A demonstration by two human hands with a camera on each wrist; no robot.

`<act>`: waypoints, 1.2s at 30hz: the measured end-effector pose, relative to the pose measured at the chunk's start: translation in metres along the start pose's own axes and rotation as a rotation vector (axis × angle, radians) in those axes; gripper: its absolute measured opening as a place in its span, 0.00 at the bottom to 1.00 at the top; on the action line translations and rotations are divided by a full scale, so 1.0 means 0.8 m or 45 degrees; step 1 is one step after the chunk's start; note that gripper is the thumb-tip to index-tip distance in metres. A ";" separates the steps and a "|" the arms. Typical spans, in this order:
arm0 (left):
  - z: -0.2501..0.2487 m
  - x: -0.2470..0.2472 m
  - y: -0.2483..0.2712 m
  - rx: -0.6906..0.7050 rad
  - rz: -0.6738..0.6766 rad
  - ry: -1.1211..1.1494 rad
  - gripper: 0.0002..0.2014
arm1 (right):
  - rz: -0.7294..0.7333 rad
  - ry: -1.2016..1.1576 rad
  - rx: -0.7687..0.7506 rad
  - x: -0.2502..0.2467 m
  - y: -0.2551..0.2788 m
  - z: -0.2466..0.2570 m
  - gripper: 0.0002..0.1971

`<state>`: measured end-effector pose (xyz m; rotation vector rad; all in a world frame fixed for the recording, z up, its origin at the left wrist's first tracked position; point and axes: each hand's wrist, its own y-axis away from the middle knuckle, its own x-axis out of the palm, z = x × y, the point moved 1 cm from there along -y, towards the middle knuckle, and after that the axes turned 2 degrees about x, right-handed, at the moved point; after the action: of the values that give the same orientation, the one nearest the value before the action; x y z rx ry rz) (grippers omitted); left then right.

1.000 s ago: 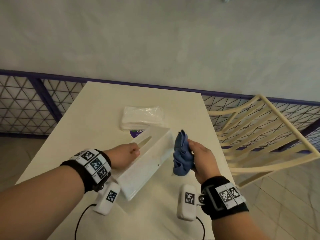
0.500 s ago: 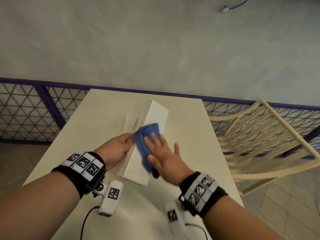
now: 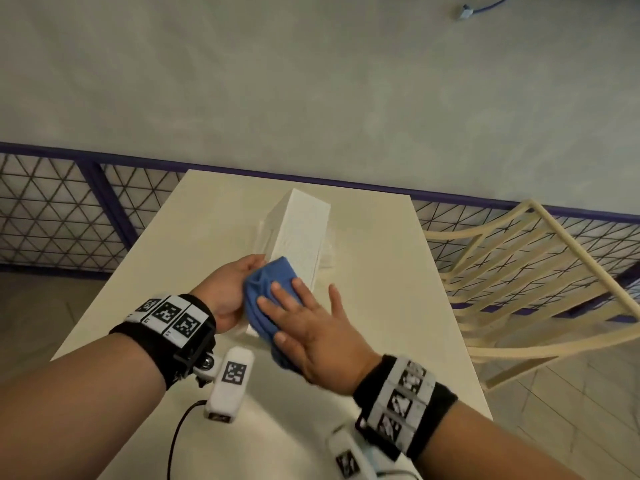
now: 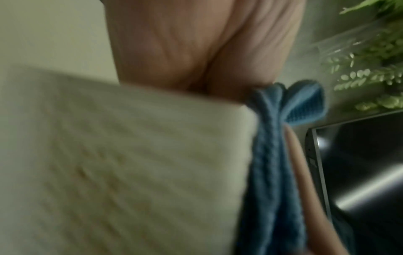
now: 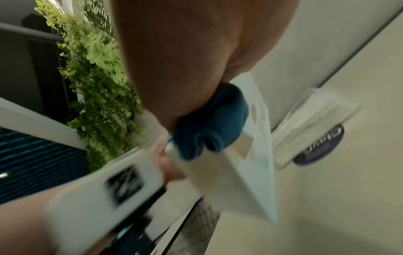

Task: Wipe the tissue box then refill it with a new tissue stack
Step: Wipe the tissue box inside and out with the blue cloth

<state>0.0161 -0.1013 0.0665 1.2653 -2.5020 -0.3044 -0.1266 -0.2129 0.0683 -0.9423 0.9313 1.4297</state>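
A white tissue box (image 3: 300, 230) is tilted on its edge on the cream table (image 3: 384, 306), long side pointing away from me. My left hand (image 3: 232, 292) grips the box's near left end, fingers curled round it. My right hand (image 3: 308, 320) lies flat, fingers straight, and presses a blue cloth (image 3: 265, 289) onto the box's near upper face. The left wrist view shows the box wall (image 4: 130, 155) with the cloth (image 4: 272, 155) squeezed against it. In the right wrist view the cloth (image 5: 213, 127) is bunched under the palm on the box (image 5: 250, 165). The wrapped tissue stack (image 5: 316, 120) lies behind the box.
A cream slatted chair (image 3: 519, 271) stands close to the table's right edge. A purple-framed mesh fence (image 3: 52, 216) runs behind the table, in front of a grey wall. Cables from the wrist cameras trail over the near table edge.
My right hand went from holding the bunched cloth beside the box to pressing it flat on the box, then slid it toward the near end. The left hand turned the box up onto its edge.
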 end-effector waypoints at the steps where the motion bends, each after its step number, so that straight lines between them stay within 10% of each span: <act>1: 0.002 0.001 0.002 0.032 0.013 -0.032 0.12 | -0.024 0.034 0.013 -0.009 -0.011 -0.013 0.25; 8: 0.012 0.009 0.013 0.101 0.144 -0.139 0.14 | -0.259 -0.209 0.282 -0.072 -0.064 -0.053 0.25; 18: -0.001 -0.008 0.028 -0.030 0.054 0.158 0.13 | -0.048 0.091 -0.132 -0.004 -0.002 0.011 0.25; 28: 0.027 -0.004 0.058 0.094 0.299 -0.368 0.15 | -0.402 -0.388 0.240 -0.098 -0.054 -0.071 0.21; 36: 0.030 -0.021 0.071 0.165 0.469 -0.750 0.18 | -0.142 -0.847 0.717 -0.097 -0.024 -0.070 0.21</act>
<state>-0.0255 -0.0534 0.0596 0.8029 -3.2316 -0.4849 -0.1013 -0.2917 0.1191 -0.0751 0.6937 1.1679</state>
